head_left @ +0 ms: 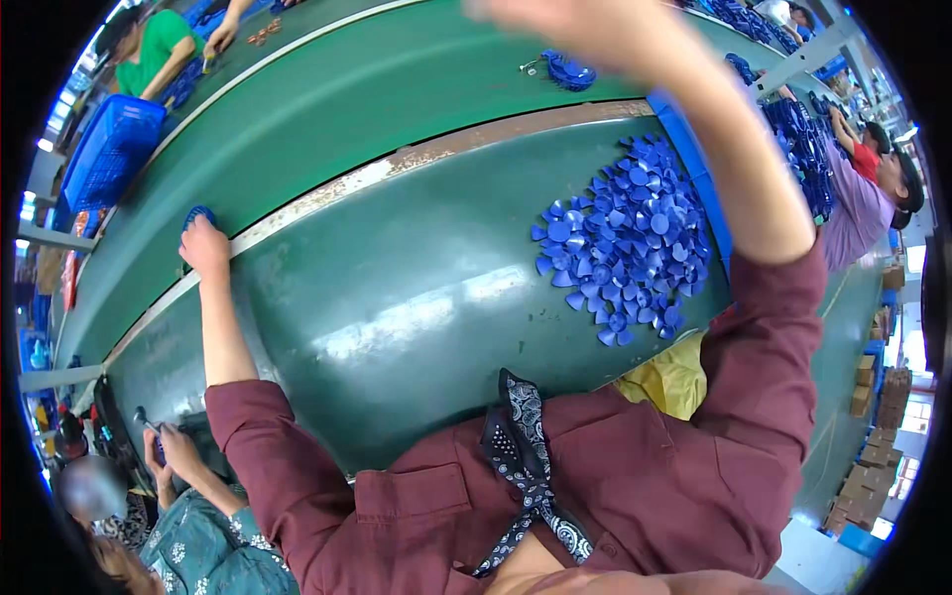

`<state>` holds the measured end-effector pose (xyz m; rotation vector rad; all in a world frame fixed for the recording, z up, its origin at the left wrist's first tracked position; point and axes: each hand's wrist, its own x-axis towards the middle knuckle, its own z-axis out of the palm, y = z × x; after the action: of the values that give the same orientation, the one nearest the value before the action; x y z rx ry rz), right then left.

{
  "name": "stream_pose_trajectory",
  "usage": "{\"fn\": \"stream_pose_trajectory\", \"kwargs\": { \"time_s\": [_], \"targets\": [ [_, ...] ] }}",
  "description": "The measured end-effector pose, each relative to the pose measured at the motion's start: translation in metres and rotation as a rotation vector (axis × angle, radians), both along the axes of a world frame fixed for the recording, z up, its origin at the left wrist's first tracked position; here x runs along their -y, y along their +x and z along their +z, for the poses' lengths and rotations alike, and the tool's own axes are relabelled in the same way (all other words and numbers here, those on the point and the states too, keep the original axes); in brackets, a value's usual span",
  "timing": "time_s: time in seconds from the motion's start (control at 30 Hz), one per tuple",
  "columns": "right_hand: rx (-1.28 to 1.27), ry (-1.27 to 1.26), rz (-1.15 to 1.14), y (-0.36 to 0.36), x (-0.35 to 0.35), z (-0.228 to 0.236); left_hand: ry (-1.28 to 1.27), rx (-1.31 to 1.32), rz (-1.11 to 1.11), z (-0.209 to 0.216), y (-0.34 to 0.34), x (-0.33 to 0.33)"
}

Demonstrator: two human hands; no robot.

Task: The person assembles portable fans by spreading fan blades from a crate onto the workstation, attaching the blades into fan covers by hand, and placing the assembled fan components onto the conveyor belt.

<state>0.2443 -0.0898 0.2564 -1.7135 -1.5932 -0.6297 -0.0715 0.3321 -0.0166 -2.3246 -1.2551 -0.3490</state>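
My left hand (205, 248) is closed on a blue round part (200, 214) at the near edge of the green conveyor belt (397, 99); the fingers hide much of the part. My right hand (531, 12) reaches far across the belt at the top of the view. It is smeared by motion and partly cut off, so its fingers cannot be read. Below it, a blue round assembly with pale wires (568, 71) lies on the belt. A heap of small blue fan blades (645, 233) rests on the right of the green worktable (426, 238).
A worn ledge (397, 167) divides table and belt. Blue bins (684, 139) border the heap; a yellow bag (669, 382) hangs at the table's near edge. Across the belt stand a blue basket (114, 149) and a person in green (164, 50). Another person's hands (174, 454) work at lower left.
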Motion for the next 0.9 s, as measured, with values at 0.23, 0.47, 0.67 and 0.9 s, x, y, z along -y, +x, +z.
{"fn": "stream_pose_trajectory", "kwargs": {
  "time_s": [0.23, 0.47, 0.67, 0.9],
  "targets": [
    [-0.120, -0.914, -0.204, -0.047, 0.130, -0.202, -0.322, 0.253, -0.484, 0.056, 0.063, 0.188],
    [-0.224, -0.878, -0.297, -0.055, 0.120, -0.217, -0.930, 0.396, -0.594, 0.052, 0.086, 0.275],
    [-0.315, -0.634, -0.247, -0.050, 0.127, -0.231, -0.667, 0.234, -0.394, 0.034, 0.069, 0.249],
    [-0.852, -0.329, -0.007, -0.086, 0.106, -0.200, -1.409, 0.886, -0.194, 0.031, 0.076, 0.279]
  ]
}}
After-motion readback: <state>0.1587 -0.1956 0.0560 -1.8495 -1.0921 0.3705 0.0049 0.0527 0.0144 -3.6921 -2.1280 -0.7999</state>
